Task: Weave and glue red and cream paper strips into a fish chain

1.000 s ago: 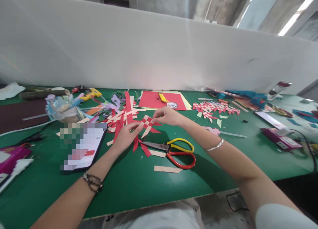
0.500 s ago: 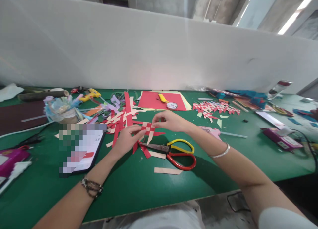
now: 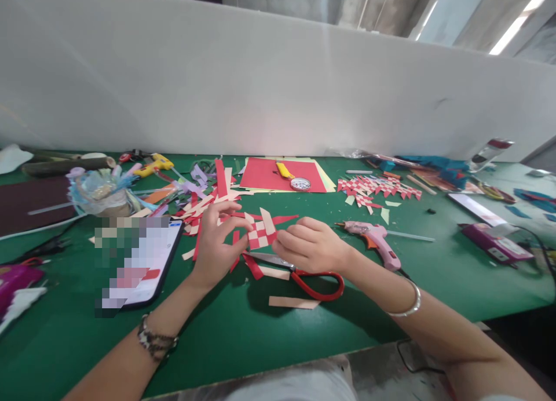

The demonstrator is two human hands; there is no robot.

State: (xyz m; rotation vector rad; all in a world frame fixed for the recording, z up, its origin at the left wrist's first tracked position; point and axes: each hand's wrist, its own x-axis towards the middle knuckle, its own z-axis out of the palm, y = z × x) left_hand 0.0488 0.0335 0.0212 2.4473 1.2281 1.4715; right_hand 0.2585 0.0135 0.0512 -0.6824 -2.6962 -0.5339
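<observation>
Woven paper piece (image 3: 262,234) pinched between left hand (image 3: 216,243) and right hand (image 3: 311,247)

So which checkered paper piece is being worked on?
On the green table, look just beyond the red-handled scissors. The red-and-cream woven square is pinched between the left hand and right hand; the other woven pieces lie untouched farther back.

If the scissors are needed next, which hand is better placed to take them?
Probably the right hand. It lies directly over the scissors, close to their red handles. The left hand holds the woven paper piece at its other edge, farther from the scissors.
</observation>
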